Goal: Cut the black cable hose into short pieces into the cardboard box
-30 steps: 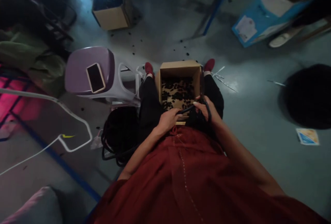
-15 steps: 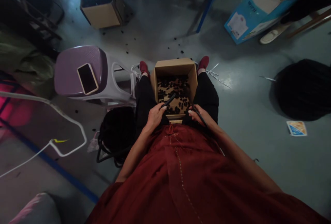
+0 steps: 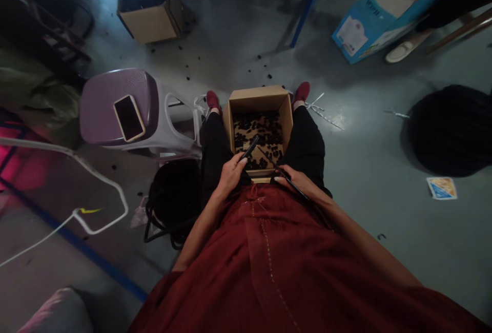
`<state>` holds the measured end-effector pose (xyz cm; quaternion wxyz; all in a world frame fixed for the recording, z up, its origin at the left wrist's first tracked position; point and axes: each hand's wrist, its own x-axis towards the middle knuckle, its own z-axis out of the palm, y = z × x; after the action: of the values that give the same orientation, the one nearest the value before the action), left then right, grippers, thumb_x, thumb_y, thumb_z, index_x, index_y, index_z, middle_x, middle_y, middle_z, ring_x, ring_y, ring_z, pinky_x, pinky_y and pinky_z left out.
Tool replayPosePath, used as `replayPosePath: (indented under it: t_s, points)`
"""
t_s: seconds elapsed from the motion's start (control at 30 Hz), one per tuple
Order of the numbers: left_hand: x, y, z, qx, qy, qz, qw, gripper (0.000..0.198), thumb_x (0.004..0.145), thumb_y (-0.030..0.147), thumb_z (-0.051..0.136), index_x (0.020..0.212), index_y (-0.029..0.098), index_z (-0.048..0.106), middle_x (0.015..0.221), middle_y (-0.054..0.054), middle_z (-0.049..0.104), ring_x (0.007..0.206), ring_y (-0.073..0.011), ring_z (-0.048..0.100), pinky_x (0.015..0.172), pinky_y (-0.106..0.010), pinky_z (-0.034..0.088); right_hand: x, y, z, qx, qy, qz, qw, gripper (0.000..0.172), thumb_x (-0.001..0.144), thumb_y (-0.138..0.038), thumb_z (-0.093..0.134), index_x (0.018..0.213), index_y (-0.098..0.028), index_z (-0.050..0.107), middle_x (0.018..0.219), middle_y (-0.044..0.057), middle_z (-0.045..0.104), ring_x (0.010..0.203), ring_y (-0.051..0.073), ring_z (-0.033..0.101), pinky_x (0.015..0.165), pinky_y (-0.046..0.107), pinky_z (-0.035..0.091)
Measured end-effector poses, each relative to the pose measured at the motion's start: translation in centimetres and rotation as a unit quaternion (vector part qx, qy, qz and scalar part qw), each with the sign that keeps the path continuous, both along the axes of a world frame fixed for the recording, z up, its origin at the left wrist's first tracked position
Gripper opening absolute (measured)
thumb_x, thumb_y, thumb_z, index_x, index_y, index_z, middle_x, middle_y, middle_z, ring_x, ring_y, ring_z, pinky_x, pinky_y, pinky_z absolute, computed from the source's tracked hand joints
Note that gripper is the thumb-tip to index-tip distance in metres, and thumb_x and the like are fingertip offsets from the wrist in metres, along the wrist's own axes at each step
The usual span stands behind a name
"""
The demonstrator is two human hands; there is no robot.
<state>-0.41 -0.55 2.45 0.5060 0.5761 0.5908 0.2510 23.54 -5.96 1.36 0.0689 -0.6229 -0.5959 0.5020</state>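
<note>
— What does the frame show?
— A seated person in a rust-red garment [image 3: 269, 271] and black trousers [image 3: 307, 143] works over an open cardboard box [image 3: 257, 95] set between the legs, small dark pieces [image 3: 257, 130] covering its bottom. A lilac plastic stool [image 3: 115, 107] stands to the left, a phone [image 3: 129, 118] lying on its seat.

— And the hands?
— The left hand [image 3: 230, 175] is clenched, thumb and fingers closed around a black cord end [image 3: 249, 147]. The right hand [image 3: 295, 177] curls over a black cord length [image 3: 298, 188], apparently gripping it, though dim light makes its firmness hard to judge.

— Which way does it point?
— The black cord end slants up and right from the left hand, its tip above the middle of the box. The black cord length runs the opposite way, down and right from the right fingers across the lap. A thin dark strand [image 3: 266, 158] seems to link them above the box, but the shadows hide whether it is all one cord.

— Is the hold a good one?
— It appears sound: gripping close to the end gives steady control of the tip, and the cord lies clear of the side walls.
</note>
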Motion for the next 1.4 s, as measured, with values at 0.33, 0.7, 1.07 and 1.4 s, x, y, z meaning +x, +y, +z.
replayPosePath:
  t_s: [0.33, 0.7, 1.07, 1.4]
  points:
    - [0.0, -0.3, 0.3, -0.002, 0.007, -0.019, 1.000, 0.037, 0.086, 0.032, 0.047, 0.117, 0.016, 0.060, 0.094, -0.004, 0.066, 0.091, -0.0165, 0.059, 0.082, -0.027, 0.045, -0.1, 0.0, -0.5, -0.004, 0.012, 0.005, 1.000, 0.045, 0.082, -0.047, 0.050, 0.119, -0.021, 0.049, 0.106, 0.008, 0.066, 0.092, 0.023, 0.062, 0.077, 0.030, 0.046]
    - [0.0, -0.4, 0.4, -0.001, 0.037, -0.051, 0.998, 0.037, 0.087, 0.029, 0.045, 0.118, 0.015, 0.058, 0.110, -0.005, 0.064, 0.100, -0.0169, 0.058, 0.088, -0.027, 0.044, -0.2, 0.3, 0.3, 0.006, 0.037, 0.011, 0.999, 0.045, 0.083, -0.045, 0.050, 0.121, -0.020, 0.048, 0.109, 0.010, 0.064, 0.094, 0.023, 0.061, 0.078, 0.031, 0.046]
    - [-0.3, -0.6, 0.1, -0.015, 0.011, -0.115, 0.993, 0.040, 0.087, 0.032, 0.045, 0.120, 0.014, 0.058, 0.123, -0.008, 0.059, 0.114, -0.0197, 0.053, 0.101, -0.033, 0.038, -0.7, 0.7, 0.3, -0.004, 0.045, 0.020, 0.999, 0.047, 0.083, -0.044, 0.049, 0.123, -0.018, 0.045, 0.105, 0.010, 0.064, 0.092, 0.022, 0.061, 0.078, 0.030, 0.045]
    - [-0.7, -0.3, 0.0, -0.007, 0.096, -0.183, 0.978, 0.033, 0.085, 0.022, 0.045, 0.114, 0.016, 0.058, 0.113, -0.008, 0.062, 0.105, -0.0197, 0.056, 0.094, -0.033, 0.041, -1.0, 0.5, 0.2, 0.022, -0.021, 0.050, 0.998, 0.039, 0.083, -0.045, 0.050, 0.113, -0.021, 0.052, 0.103, 0.009, 0.064, 0.092, 0.023, 0.060, 0.078, 0.029, 0.043]
